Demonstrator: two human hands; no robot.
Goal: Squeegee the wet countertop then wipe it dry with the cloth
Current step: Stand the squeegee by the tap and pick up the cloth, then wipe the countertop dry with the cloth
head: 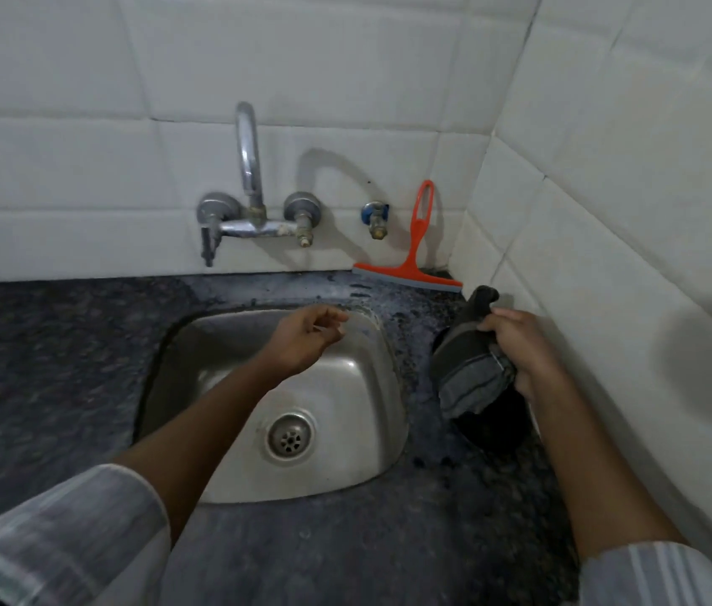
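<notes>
An orange squeegee (416, 255) leans upright against the back wall tiles, its grey blade resting on the dark speckled countertop (345, 553) in the far right corner. My right hand (520, 347) grips a bunched grey cloth (470, 369) just above the counter, right of the sink and close to the side wall. My left hand (306, 338) hovers over the far part of the steel sink (345, 430), fingers loosely curled and holding nothing. Wet streaks show on the counter behind the sink, near the squeegee blade.
A chrome wall tap (251, 203) with two knobs arches over the sink. A small blue-handled valve (376, 218) sits on the wall left of the squeegee. White tiled walls close off the back and right side. The sink drain (290, 436) lies near the front.
</notes>
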